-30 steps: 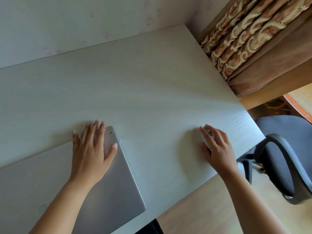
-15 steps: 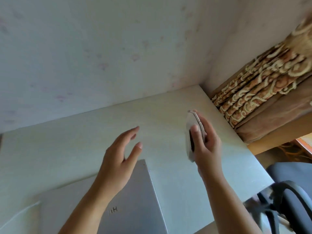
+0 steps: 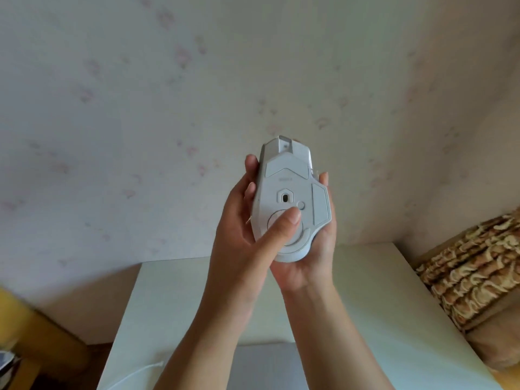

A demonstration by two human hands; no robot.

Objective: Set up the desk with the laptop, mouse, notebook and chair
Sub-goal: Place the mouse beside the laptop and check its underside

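Observation:
A white mouse is held up in the air in front of the wall, its underside turned toward me. My right hand cradles it from below and from the right. My left hand grips its left side, with the thumb pressed on the round disc on the mouse's underside. Below my forearms the closed grey laptop lies on the white desk, mostly hidden by my arms. Neither notebook nor chair is in view.
A white cable runs over the desk's near left part. A patterned brown curtain hangs at the desk's right edge. Yellow-brown furniture stands to the left. The wall rises just behind the desk.
My right hand lifted the mouse off the desk and turned it underside up. My left hand left the laptop lid and took hold of the mouse too. The view tilted upward.

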